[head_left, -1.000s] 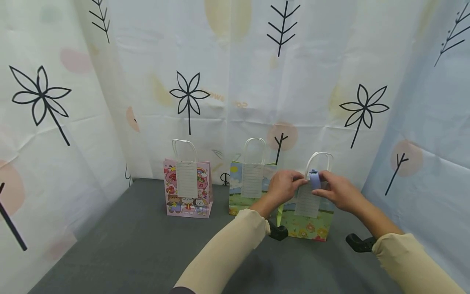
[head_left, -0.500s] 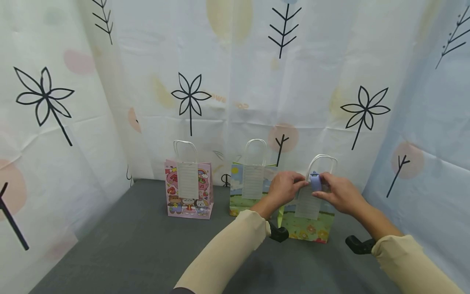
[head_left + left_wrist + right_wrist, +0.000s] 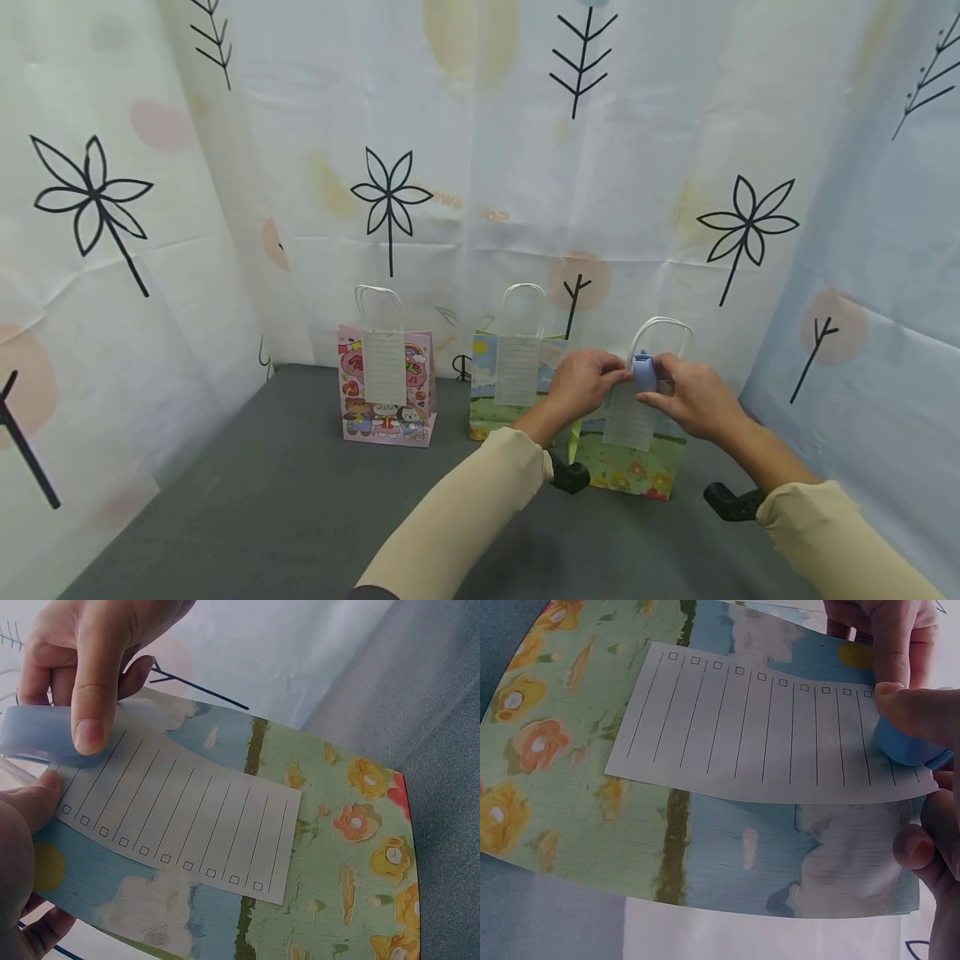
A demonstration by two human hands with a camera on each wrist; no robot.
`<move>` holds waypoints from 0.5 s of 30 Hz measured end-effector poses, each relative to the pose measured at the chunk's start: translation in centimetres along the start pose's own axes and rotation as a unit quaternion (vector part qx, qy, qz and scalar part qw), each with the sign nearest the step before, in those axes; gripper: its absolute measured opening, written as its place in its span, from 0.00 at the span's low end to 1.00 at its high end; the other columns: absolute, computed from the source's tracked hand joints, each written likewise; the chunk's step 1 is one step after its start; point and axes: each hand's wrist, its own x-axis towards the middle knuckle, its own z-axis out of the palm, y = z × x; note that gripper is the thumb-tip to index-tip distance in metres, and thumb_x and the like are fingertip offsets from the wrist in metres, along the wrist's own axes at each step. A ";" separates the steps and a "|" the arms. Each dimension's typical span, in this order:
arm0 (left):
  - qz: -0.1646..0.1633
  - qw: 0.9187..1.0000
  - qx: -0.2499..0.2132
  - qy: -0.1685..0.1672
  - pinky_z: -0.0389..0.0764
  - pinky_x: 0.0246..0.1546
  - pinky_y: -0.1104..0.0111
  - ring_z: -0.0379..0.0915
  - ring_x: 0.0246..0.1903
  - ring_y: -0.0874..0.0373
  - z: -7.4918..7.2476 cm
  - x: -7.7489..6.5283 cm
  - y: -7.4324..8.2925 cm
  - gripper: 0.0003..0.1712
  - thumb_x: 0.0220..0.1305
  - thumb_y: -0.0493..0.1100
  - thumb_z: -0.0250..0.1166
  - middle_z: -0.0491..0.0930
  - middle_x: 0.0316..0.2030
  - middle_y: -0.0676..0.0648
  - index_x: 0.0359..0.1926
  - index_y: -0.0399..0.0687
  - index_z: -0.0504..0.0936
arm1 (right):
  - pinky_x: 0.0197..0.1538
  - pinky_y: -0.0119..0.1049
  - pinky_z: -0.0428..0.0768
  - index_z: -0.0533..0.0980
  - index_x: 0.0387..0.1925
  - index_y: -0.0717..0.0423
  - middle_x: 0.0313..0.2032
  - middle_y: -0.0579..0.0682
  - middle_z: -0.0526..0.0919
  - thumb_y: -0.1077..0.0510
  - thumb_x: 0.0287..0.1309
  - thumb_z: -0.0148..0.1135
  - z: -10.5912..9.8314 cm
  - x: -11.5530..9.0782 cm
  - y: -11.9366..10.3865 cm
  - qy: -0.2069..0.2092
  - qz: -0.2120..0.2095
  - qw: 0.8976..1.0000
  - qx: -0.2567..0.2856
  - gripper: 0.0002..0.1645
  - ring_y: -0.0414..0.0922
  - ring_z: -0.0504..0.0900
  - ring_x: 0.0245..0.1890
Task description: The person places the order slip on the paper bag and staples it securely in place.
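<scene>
A paper gift bag point(image 3: 628, 471) with a painted sky and flower meadow stands at the right, its white twisted handle upright. Over its front hangs a lined checklist sheet point(image 3: 742, 727) with small boxes down one side. My left hand point(image 3: 583, 383) pinches the sheet and the bag's top edge between thumb and fingers. A small blue stapler point(image 3: 644, 373) sits across the sheet's top end at the bag's rim. My right hand point(image 3: 693, 396) grips it, thumb on the near side and fingers behind the bag. The stapler's mouth is hidden.
A pink cartoon gift bag point(image 3: 384, 425) stands at the left, a second meadow bag point(image 3: 483, 379) in the middle, each with a lined sheet on its front. They stand on a dark grey table point(image 3: 285, 500) before a patterned white curtain point(image 3: 480, 167).
The right bag and its handle have shifted slightly right and lower in the head view. Both hands keep their holds on sheet and stapler throughout.
</scene>
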 end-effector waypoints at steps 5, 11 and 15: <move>0.000 1.000 0.000 -0.001 0.69 0.29 0.81 0.72 0.30 0.75 0.0 0.0 0.0 0.12 0.65 0.54 0.63 0.84 0.37 0.63 0.43 0.59 0.89 | 0.32 0.49 0.81 0.73 0.46 0.69 0.36 0.65 0.84 0.58 0.50 0.75 0.1 -0.1 -0.2 0.010 0.003 1.000 0.002 0.27 0.57 0.85 0.32; 0.005 1.000 0.000 -0.004 0.69 0.30 0.81 0.73 0.32 0.75 -0.1 0.0 0.0 0.12 0.65 0.54 0.63 0.84 0.39 0.63 0.44 0.59 0.88 | 0.34 0.51 0.81 0.72 0.46 0.70 0.37 0.65 0.83 0.58 0.51 0.74 0.0 -0.1 0.0 0.000 0.007 1.000 0.018 0.27 0.58 0.85 0.34; 0.006 1.000 -0.003 -0.008 0.69 0.31 0.81 0.73 0.32 0.75 -0.1 0.0 -0.1 0.13 0.66 0.54 0.63 0.84 0.38 0.62 0.44 0.59 0.88 | 0.32 0.49 0.81 0.71 0.48 0.70 0.36 0.64 0.83 0.58 0.54 0.72 0.0 -0.1 0.1 -0.013 0.009 0.999 0.028 0.27 0.54 0.84 0.31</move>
